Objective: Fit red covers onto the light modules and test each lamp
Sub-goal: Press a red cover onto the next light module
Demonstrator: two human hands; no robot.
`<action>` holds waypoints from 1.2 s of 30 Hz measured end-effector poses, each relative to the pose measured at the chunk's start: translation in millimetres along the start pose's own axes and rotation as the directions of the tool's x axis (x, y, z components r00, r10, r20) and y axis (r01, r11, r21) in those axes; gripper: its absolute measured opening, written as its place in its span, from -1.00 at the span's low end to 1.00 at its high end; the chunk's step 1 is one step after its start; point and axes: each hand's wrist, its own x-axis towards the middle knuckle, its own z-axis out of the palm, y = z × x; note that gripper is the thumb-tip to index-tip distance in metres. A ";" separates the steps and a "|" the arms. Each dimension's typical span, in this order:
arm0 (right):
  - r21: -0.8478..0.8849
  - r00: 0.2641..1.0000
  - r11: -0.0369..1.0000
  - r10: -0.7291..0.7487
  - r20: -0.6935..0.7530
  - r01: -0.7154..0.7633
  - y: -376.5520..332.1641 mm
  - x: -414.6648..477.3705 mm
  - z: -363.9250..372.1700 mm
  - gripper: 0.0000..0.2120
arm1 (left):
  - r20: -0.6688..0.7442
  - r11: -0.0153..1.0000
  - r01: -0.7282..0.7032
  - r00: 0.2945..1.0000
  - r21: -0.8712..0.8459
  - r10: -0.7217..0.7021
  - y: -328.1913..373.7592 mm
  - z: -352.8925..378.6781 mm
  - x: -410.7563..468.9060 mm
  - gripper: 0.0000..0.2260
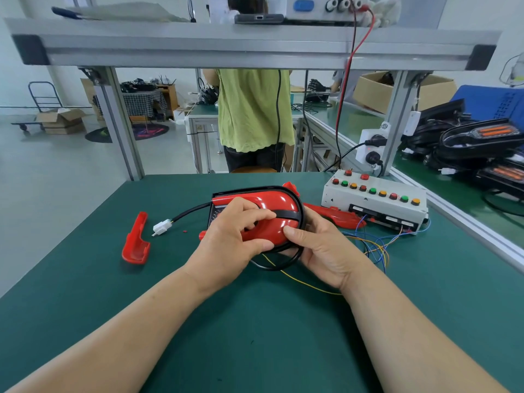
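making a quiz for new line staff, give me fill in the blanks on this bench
1. The left hand and right hand grip the lamp cover, which is ____.
2. The white plug lies on the table, on the lamp cover's ____ side.
3. The button box stands to the lamp cover's ____.
Answers: red; left; right

An assembly workshop — green-matted counter (pixel 85 279) under an aluminium frame (pixel 249 43), a test box (pixel 374 198) with coloured buttons, cardboard boxes (pixel 61 120) — and lamp parts (pixel 479 143) heaped alongside.
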 end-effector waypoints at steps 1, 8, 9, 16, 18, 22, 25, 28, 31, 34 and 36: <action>0.000 1.000 1.000 -0.002 0.002 0.002 0.1 -0.1 0.5 -0.47 | -0.009 1.000 0.015 1.000 -0.007 -0.015 0.8 0.3 0.1 -0.63; 0.011 0.999 1.000 -0.016 -0.029 0.017 4.3 1.7 4.9 -0.50 | -0.091 0.999 0.035 0.995 -0.041 -0.039 9.3 7.9 -3.5 -0.60; 0.010 0.999 1.000 -0.023 -0.038 0.023 5.4 2.1 5.0 -0.50 | -0.096 0.999 0.033 0.995 -0.041 -0.037 9.9 8.6 -4.4 -0.60; -0.109 0.972 0.992 -0.087 -0.220 0.064 14.6 5.7 11.2 -0.34 | -0.107 1.000 -0.008 0.994 0.004 0.009 13.6 15.1 -8.3 -0.60; -0.128 0.963 0.989 -0.108 -0.245 0.078 16.1 6.5 12.1 -0.32 | -0.120 0.999 -0.026 0.992 0.019 0.028 13.7 15.8 -9.8 -0.60; -0.141 0.957 0.985 -0.132 -0.260 0.097 16.6 6.1 11.8 -0.35 | -0.133 0.997 -0.049 0.990 0.059 0.057 13.1 17.1 -11.8 -0.60; -0.153 0.956 0.983 -0.134 -0.261 0.096 17.4 5.6 11.4 -0.36 | -0.145 0.998 -0.038 0.988 0.040 0.044 12.6 16.5 -10.2 -0.61; -0.139 0.961 0.986 -0.122 -0.248 0.090 17.9 5.5 9.5 -0.41 | -0.141 0.999 -0.034 0.989 0.004 0.034 12.5 15.3 -8.7 -0.66; -0.130 0.971 0.989 -0.100 -0.218 0.072 18.2 4.8 7.2 -0.49 | -0.119 0.997 -0.069 0.990 0.043 0.073 10.8 14.3 -9.0 -0.67; -0.110 0.978 0.993 -0.073 -0.198 0.052 18.0 5.2 5.3 -0.52 | -0.083 0.982 -0.120 0.988 0.146 0.133 8.9 11.9 -8.1 -0.64; -0.086 0.977 0.995 -0.064 -0.203 0.047 16.0 5.4 4.4 -0.51 | -0.035 0.955 -0.179 0.981 0.235 0.192 7.2 6.9 -8.0 -0.59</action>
